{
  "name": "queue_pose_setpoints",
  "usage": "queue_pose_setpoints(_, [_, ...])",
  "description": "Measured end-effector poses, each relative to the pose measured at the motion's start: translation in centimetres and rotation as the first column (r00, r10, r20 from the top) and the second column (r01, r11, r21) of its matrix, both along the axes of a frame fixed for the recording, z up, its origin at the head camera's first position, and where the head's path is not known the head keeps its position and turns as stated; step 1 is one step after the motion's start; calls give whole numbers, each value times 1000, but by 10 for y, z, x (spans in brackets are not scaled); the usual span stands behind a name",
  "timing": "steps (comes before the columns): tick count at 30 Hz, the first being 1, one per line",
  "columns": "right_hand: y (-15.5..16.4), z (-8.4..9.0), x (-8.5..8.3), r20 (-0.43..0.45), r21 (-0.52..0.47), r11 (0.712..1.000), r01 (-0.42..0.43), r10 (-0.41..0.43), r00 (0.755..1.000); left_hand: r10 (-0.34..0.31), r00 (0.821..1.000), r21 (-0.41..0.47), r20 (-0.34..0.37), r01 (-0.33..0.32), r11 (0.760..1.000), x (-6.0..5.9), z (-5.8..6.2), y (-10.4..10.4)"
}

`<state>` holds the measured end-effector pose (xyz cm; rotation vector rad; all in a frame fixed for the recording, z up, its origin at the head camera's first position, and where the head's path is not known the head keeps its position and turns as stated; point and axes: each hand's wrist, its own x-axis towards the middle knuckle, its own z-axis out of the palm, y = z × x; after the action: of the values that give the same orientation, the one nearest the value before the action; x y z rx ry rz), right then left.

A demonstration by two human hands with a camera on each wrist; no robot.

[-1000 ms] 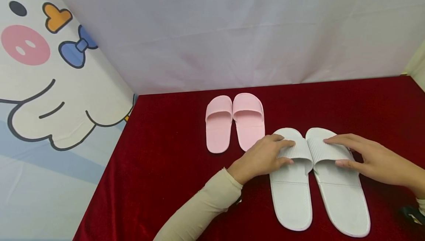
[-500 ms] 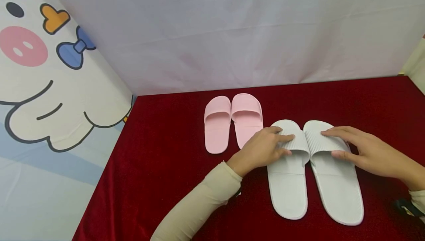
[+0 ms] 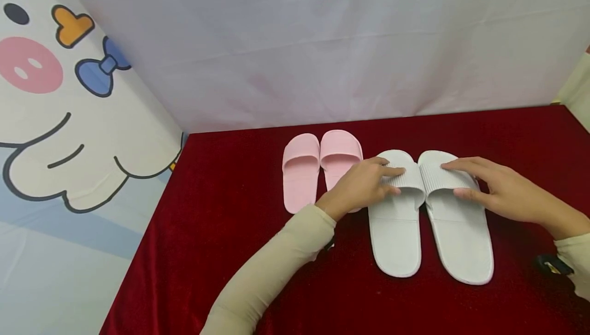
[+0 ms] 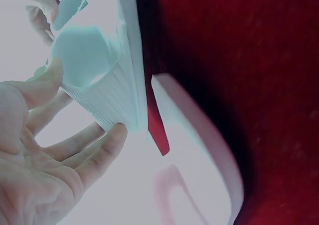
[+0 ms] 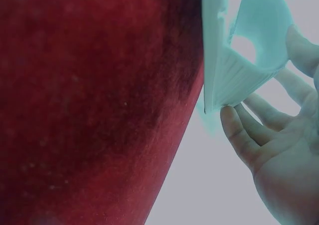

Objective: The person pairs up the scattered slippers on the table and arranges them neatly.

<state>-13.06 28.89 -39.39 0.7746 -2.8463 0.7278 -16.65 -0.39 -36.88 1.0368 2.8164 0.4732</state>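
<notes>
Hands (image 3: 364, 189) (image 3: 500, 191) rest on unbranded white slippers (image 3: 396, 232); no writing readable.

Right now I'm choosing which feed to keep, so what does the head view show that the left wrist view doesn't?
Only the head view shows the whole layout: both pink slippers side by side, the right hand on the right white slipper, and the cartoon backdrop. Only the left wrist view shows the palm side of the left hand, its fingers against the ribbed strap. Both show the left white slipper lying close beside a pink one on the red cloth.
</notes>
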Motion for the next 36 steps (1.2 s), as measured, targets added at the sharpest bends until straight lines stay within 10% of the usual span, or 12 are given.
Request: queue_pose_setpoints(36, [2,10,-61,77,16,1000,10,-12,997,74,993,-26,87,-72,997,-76,2,13])
